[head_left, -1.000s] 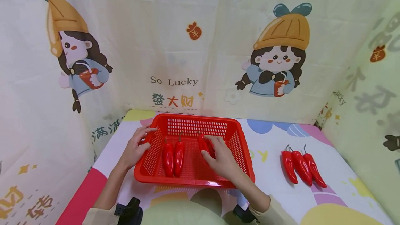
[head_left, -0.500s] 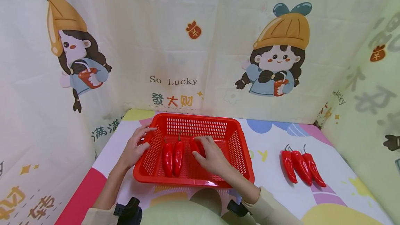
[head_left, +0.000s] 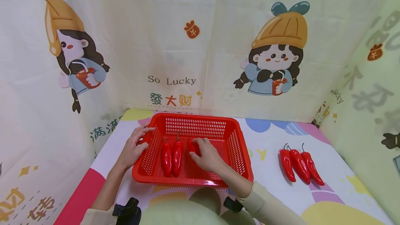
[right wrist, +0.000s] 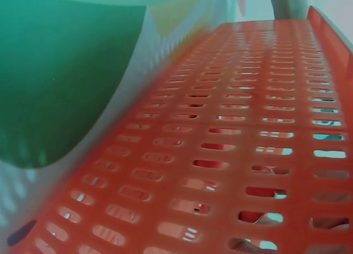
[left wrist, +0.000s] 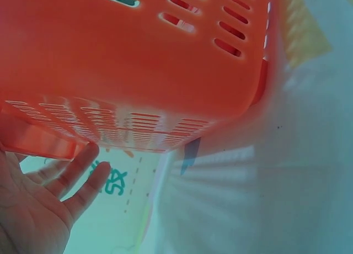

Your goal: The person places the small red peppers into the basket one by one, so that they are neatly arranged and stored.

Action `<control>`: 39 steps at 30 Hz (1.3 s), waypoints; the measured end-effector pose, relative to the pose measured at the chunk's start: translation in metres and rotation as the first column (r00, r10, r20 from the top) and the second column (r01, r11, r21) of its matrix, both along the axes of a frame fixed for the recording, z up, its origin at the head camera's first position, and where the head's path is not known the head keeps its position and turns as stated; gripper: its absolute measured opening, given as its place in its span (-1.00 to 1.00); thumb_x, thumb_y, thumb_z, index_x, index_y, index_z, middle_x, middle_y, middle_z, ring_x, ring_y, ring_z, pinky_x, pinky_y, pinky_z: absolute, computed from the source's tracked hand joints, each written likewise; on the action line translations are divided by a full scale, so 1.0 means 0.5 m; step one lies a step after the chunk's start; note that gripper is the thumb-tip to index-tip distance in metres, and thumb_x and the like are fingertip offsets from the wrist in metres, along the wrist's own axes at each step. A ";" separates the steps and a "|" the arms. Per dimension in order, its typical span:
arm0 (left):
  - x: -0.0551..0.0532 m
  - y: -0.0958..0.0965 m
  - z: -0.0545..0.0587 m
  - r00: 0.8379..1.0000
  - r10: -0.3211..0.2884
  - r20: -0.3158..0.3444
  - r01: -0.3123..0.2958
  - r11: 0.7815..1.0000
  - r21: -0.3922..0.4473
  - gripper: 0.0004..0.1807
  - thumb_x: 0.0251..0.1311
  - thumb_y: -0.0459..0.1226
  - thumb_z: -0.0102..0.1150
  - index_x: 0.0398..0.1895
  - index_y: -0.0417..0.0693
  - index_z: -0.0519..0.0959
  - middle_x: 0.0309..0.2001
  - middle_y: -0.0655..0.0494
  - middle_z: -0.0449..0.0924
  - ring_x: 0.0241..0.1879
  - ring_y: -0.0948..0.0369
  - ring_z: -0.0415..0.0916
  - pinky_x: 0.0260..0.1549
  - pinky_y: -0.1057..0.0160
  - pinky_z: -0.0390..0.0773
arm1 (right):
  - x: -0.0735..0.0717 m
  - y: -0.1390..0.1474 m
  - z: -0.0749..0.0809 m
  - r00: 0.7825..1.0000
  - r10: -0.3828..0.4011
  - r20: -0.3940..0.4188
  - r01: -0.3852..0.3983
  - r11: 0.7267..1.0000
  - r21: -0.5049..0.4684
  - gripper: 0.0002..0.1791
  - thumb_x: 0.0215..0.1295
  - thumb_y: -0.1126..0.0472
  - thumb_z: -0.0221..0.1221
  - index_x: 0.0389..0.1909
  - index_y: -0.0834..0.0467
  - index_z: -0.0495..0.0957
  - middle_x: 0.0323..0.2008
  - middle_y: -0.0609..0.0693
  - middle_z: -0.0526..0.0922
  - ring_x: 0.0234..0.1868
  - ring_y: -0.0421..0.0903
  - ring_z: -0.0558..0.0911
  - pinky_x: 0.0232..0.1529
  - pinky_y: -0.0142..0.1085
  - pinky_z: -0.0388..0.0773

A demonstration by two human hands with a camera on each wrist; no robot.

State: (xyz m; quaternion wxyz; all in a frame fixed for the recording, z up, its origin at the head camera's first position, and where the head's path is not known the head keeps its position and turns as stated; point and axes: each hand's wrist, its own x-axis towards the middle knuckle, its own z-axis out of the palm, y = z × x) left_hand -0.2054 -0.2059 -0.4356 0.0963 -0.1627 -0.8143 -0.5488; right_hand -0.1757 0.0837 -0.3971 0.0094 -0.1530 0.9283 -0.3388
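A red slotted plastic basket (head_left: 200,183) stands on the table, with two glossy red chili peppers (head_left: 167,159) side by side in its left half. Just right of that pair, my right hand (head_left: 207,155) grips another red chili pepper (head_left: 191,146), mostly covered by the fingers. My left hand (head_left: 135,145) rests at the basket's left rim. In the left wrist view, fingers (left wrist: 83,190) of that hand extend fairly straight beside the basket's outer wall (left wrist: 138,72). The right wrist view is filled by the basket's slotted wall (right wrist: 237,132), which hides the right hand's grasp.
Several more items surround the basket: to its right lie three red chili peppers (head_left: 300,166) in a group on the patterned tabletop (head_left: 265,169). A printed cloth backdrop (head_left: 215,61) rises behind the table and along both sides.
My right hand has moved left inside the basket with the chili pepper, bringing it closer to the two others. My left hand has stayed at the rim.
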 end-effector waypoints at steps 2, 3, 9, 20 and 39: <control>0.000 0.000 0.000 1.000 -0.004 -0.001 0.004 1.000 0.004 -0.33 0.10 -0.48 0.14 0.38 -0.08 0.46 0.54 -0.12 0.14 0.23 -0.08 0.38 -0.10 0.35 0.64 | -0.001 -0.001 -0.001 1.000 -0.004 0.004 0.003 1.000 0.006 -0.49 0.34 0.20 0.32 0.26 0.22 0.49 0.03 0.13 0.56 -0.13 -0.06 0.55 -0.12 -0.17 0.71; 0.001 0.000 0.001 1.000 -0.005 -0.003 0.005 1.000 0.005 -0.33 0.10 -0.48 0.14 0.37 -0.09 0.46 0.54 -0.13 0.14 0.23 -0.09 0.38 -0.10 0.35 0.64 | -0.001 -0.002 -0.002 1.000 -0.005 0.004 0.005 1.000 0.009 -0.50 0.34 0.21 0.32 0.26 0.23 0.49 0.04 0.14 0.55 -0.13 -0.05 0.55 -0.10 -0.15 0.71; 0.001 0.000 0.001 1.000 -0.005 -0.021 0.005 1.000 -0.014 -0.35 0.10 -0.49 0.10 0.36 -0.12 0.46 0.53 -0.17 0.15 0.20 -0.11 0.39 -0.10 0.36 0.62 | -0.002 -0.005 -0.007 1.000 -0.003 0.002 0.003 1.000 0.026 -0.52 0.33 0.23 0.32 0.22 0.27 0.51 0.11 0.21 0.53 -0.07 0.03 0.59 0.01 -0.04 0.68; 0.000 -0.002 0.000 1.000 -0.009 -0.014 0.009 1.000 -0.006 -0.34 0.11 -0.49 0.13 0.37 -0.09 0.45 0.53 -0.13 0.15 0.20 -0.11 0.40 -0.11 0.36 0.64 | -0.006 -0.009 -0.014 0.998 0.017 0.068 -0.021 0.998 0.063 -0.47 0.32 0.16 0.34 0.26 0.22 0.50 0.12 0.19 0.51 -0.07 0.02 0.59 0.02 -0.03 0.70; 0.000 -0.003 -0.003 1.000 -0.003 -0.020 0.003 1.000 -0.012 -0.34 0.11 -0.49 0.12 0.37 -0.11 0.46 0.53 -0.14 0.15 0.21 -0.09 0.36 -0.11 0.37 0.62 | 0.004 -0.010 -0.011 0.992 0.062 0.109 -0.074 0.992 0.105 -0.44 0.26 0.10 0.38 0.25 0.16 0.51 0.03 0.09 0.53 -0.21 -0.12 0.56 -0.21 -0.25 0.73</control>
